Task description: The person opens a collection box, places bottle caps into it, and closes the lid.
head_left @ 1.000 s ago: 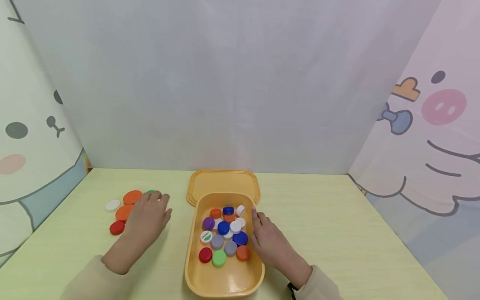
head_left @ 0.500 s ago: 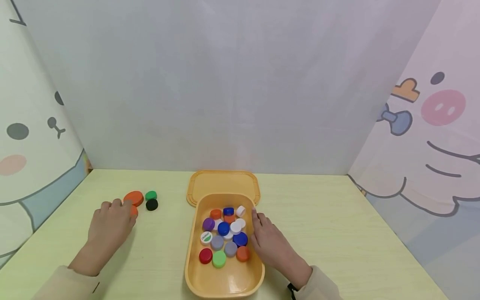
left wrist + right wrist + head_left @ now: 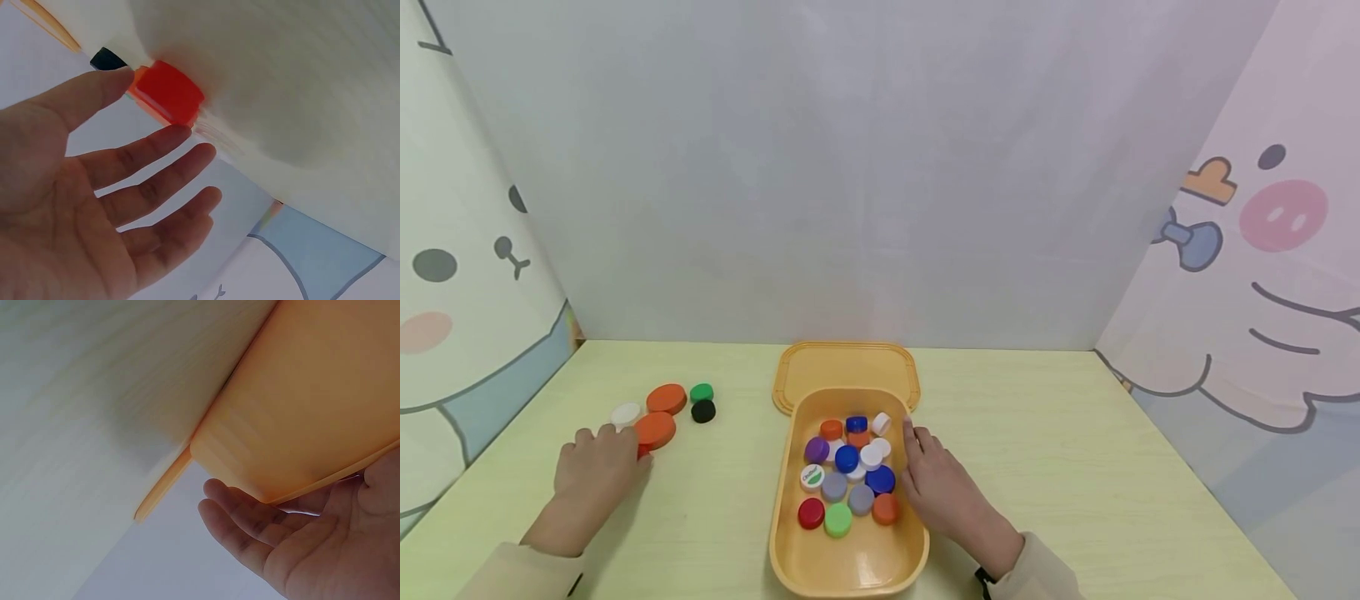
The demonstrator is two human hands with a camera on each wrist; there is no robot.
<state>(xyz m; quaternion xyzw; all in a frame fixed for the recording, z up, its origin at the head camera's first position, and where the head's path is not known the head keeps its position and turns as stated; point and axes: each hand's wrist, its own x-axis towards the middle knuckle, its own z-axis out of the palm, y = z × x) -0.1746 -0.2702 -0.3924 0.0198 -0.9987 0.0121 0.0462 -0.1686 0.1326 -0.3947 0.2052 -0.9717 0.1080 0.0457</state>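
My left hand [image 3: 597,468] reaches down to the table at the left. Its thumb and index fingertips hold a red bottle cap [image 3: 169,94] from either side, while the other fingers spread loosely. In the head view the hand hides most of this cap. Just beyond lie two orange caps [image 3: 655,430], a white cap [image 3: 626,414], a green cap [image 3: 702,392] and a black cap [image 3: 703,411]. My right hand [image 3: 943,483] holds the right rim of a yellow plastic box [image 3: 850,575], its fingers along the outer wall. Several coloured bottle caps [image 3: 847,458] lie inside the box.
A flat yellow lid [image 3: 847,367] lies behind the box on the pale wooden table [image 3: 1060,467]. A light grey cloth [image 3: 880,183] stands along the back edge. Cloths printed with cartoon animals flank both sides.
My left hand has moved left and toward me, uncovering the green, black, orange and white caps, and has come down to the red cap. My right hand stays on the box.
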